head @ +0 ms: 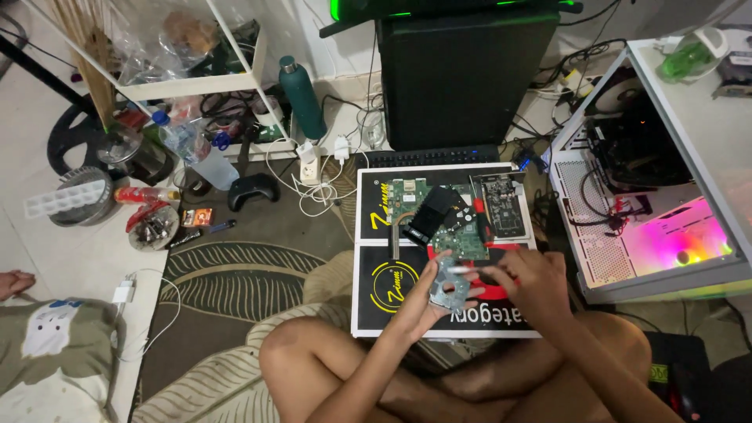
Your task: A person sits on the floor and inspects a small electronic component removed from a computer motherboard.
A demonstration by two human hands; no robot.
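Head view: your left hand [423,301] pinches the small circuit board [450,286]; keep it steady while your right hand [526,274], just beside, grips the slim tool [470,269].

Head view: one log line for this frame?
left hand: holds metal bracket | right hand: holds thin tool on bracket | below: black board

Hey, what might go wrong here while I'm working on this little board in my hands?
1. The left hand grips the small board by its edge while the right hand presses a thin tool on it; a slip could scratch it.
2. Bare circuit boards lie loose on the box beside your knees; a bump might knock them off.
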